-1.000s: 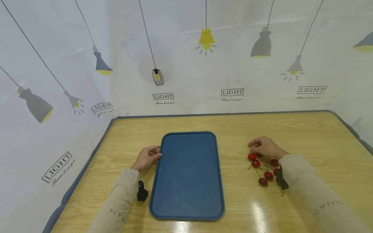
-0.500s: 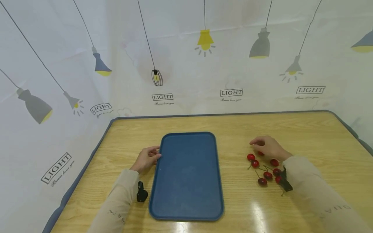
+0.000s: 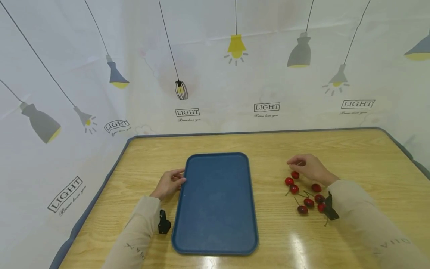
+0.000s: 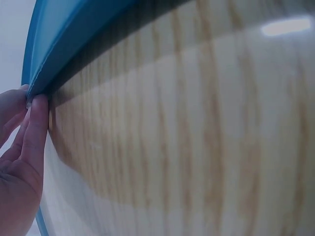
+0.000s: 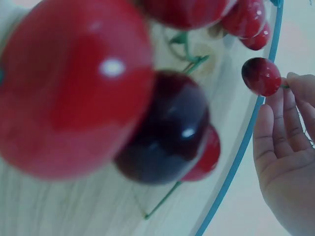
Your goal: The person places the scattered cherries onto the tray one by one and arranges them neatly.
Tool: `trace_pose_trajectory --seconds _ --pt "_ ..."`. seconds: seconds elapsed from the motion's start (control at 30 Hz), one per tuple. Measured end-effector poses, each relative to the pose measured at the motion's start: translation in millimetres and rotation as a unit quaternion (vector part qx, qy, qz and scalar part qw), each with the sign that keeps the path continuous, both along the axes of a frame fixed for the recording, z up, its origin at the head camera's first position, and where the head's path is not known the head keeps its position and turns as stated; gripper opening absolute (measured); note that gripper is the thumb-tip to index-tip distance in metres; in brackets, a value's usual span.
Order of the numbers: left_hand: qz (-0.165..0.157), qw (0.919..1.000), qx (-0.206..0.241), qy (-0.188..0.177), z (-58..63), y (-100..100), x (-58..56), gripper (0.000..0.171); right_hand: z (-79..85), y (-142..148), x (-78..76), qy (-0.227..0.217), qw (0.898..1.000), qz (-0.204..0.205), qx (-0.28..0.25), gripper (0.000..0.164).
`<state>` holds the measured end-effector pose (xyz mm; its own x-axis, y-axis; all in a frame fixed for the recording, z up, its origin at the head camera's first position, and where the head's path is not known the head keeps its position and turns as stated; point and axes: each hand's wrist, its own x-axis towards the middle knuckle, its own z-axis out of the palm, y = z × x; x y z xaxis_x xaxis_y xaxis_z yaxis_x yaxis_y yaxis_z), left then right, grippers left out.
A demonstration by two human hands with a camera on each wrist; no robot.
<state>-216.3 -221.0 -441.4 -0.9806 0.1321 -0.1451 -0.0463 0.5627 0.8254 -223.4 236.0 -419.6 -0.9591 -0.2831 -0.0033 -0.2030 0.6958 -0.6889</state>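
Note:
A blue tray (image 3: 216, 203) lies lengthwise on the wooden table. My left hand (image 3: 169, 184) holds its left rim; in the left wrist view, the fingers (image 4: 37, 128) pinch the tray's edge (image 4: 64, 44). To the right of the tray, my right hand (image 3: 310, 167) is over the far end of a group of red cherries (image 3: 308, 203). Thumb and fingertips pinch the green stem of one cherry (image 5: 261, 76), which hangs just below the hand as a dark red cherry (image 3: 295, 175) in the head view.
Several cherries with stems lie close together near my right wrist, some overlapped by a black device (image 3: 330, 208) there. Another black device (image 3: 164, 222) is beside my left forearm. A white cloth (image 3: 218, 74) printed with lamps stands behind the wooden table (image 3: 268, 224).
My right hand has shifted slightly right and upward in the head view, and the cherry under its fingers now shows more fully. The left hand and the tray have stayed in place.

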Motion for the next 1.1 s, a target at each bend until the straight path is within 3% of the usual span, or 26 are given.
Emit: trace_pose_trajectory --seconds 0.53,1.1 --pt "0.002 1.0 0.003 0.008 -0.2 -2.0 -2.4 0.042 14.5 -33.2 -6.1 -0.012 0.998 0.007 -0.063 0.027" --pt "0.0 0.9998 0.017 0.009 -1.2 -1.9 -0.3 0.042 13.6 -92.5 -14.3 -0.006 0.993 0.065 -0.098 0.022"
